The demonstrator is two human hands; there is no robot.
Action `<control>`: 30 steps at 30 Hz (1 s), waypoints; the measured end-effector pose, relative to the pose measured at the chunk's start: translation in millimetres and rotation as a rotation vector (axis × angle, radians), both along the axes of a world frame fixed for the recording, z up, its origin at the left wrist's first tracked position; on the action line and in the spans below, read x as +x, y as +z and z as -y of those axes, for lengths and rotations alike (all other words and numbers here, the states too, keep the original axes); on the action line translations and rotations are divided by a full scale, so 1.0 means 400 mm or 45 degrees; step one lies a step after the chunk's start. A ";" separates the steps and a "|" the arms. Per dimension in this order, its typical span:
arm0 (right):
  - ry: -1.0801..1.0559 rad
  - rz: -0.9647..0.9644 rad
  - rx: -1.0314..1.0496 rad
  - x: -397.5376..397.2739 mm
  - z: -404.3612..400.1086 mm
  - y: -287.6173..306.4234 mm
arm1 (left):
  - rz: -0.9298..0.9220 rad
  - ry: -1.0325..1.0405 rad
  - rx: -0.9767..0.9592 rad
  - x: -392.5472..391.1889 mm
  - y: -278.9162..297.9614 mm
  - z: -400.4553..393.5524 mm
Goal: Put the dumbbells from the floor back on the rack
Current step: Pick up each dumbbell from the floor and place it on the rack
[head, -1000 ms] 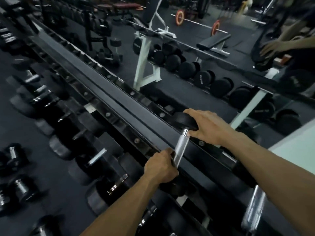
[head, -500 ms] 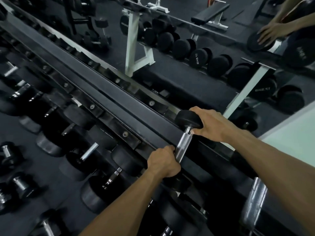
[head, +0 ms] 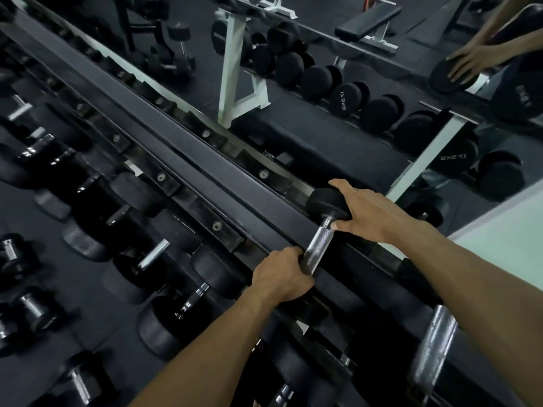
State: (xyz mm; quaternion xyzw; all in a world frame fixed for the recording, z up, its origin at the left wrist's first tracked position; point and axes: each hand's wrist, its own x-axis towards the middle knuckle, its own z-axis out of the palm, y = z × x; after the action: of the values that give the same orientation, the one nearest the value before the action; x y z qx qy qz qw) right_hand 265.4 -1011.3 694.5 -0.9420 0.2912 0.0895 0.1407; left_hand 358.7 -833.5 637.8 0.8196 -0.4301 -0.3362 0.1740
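Nearest the camera, two bare forearms reach in from the bottom edge toward the rack [head: 223,171], a long dark double rail running from ten o'clock down to four o'clock across the view. At five o'clock a knurled steel handle [head: 432,348] of another weight is cut off by the frame, its heads lost in shadow.

The left hand [head: 280,279] wraps the near end of the dumbbell [head: 318,245], its fingers [head: 289,254] curled round the knurled handle; the fingertips are hidden behind the bar, and the near head of the weight is hidden under the hand and in the dark below it. The dumbbell lies across the top rail, pointing from seven o'clock to one o'clock. Its far rubber head is held by the right hand [head: 367,212]: the fingers drape over the top of the head, and the thumb presses just below it, where head meets handle. Whether the far head rests on the rail or hangs just over it cannot be told.

At nine o'clock of the hands, the lower tier holds a row of racked dumbbells [head: 152,254], dark and partly blurred. Further left, at eight o'clock, loose dumbbells [head: 32,312] lie on the floor [head: 73,283], some cut by the frame edge.

Beyond the rail a mirror [head: 323,136] shows a white-framed rack of round-headed weights with reversed lettering, and at two o'clock the reflection of a hand on a black head.
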 end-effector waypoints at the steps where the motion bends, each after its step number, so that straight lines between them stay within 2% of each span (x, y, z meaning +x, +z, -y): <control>1: -0.006 -0.005 -0.008 0.000 0.000 0.002 | -0.006 -0.002 -0.009 0.000 -0.001 -0.002; 6: 0.071 -0.054 -0.097 0.028 -0.016 0.026 | 0.027 0.012 -0.060 0.012 0.005 -0.035; 15: 0.462 0.053 -0.270 0.227 -0.194 0.105 | 0.345 0.247 -0.045 0.110 0.050 -0.245; 22: 0.833 0.014 -0.268 0.405 -0.488 0.108 | 0.520 0.428 0.042 0.163 0.058 -0.529; 30: 1.146 -0.022 -0.294 0.478 -0.927 0.090 | 0.542 0.692 0.129 0.118 0.026 -0.948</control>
State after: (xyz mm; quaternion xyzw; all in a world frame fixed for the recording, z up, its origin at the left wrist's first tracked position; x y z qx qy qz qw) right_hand 456.4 -640.7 730.7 -0.9834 -0.1375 0.1166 -0.0206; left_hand 405.9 -454.5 648.3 0.9635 -0.2055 -0.1199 0.1228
